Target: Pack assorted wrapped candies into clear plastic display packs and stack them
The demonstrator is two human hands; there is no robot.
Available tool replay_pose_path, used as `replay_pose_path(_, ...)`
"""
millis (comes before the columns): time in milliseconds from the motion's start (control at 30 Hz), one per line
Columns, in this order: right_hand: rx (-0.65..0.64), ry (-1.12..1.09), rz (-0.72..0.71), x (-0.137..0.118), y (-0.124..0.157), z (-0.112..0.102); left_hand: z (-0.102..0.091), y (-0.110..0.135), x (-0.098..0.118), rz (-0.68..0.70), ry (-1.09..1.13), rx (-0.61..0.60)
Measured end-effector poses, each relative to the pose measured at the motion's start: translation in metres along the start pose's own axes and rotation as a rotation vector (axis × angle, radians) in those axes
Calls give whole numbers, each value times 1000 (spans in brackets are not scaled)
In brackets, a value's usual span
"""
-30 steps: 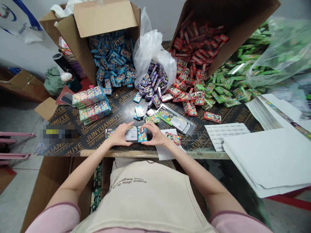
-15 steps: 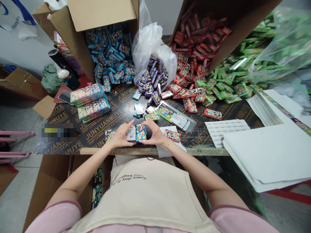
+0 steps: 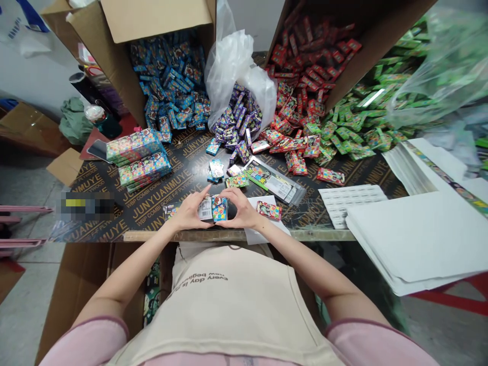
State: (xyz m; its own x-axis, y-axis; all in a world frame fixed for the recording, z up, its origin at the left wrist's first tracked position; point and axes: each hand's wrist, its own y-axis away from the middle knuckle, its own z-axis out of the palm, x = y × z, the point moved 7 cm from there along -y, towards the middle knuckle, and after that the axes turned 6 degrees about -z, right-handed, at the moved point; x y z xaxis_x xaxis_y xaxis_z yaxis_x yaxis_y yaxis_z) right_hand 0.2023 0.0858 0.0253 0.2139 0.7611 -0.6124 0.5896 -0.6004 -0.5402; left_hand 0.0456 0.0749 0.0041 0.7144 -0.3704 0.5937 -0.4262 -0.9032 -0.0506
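Note:
Both of my hands hold a small pack of little boxes [image 3: 213,209] just above the near edge of the dark table [image 3: 160,203]. A blue box with cartoon print faces up at the pack's right end. My left hand [image 3: 187,213] grips its left end, fingers curled, thumb on top. My right hand [image 3: 241,209] grips the right end the same way. A single red box [image 3: 269,210] lies on a white sheet just right of my right hand. Loose blue and green boxes [image 3: 224,175] lie right behind the pack.
Tipped cardboard cartons spill blue boxes [image 3: 171,86] and red boxes [image 3: 305,76]. Between them a plastic bag holds purple boxes [image 3: 238,122], and green boxes [image 3: 358,122] pile at the right. Wrapped bundles [image 3: 139,157] stand at left, white sheets [image 3: 415,234] at right, an open carton [image 3: 76,290] below.
My hands have drawn closer together on the pack and lifted it slightly. The view has tipped a little, so everything sits a bit higher in the frame.

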Motion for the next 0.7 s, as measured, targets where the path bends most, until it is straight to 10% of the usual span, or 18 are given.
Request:
replay_pose_path(233,250,63,160,-4,10,-6,-4,-3,-18,-192,41,-13)
replay_pose_path(433,100,-152,114,9,8,5,9,-7,-4,-62,44,-123)
replay_pose_path(700,184,197,70,-9,19,9,-16,-15,-9,-135,-48,129)
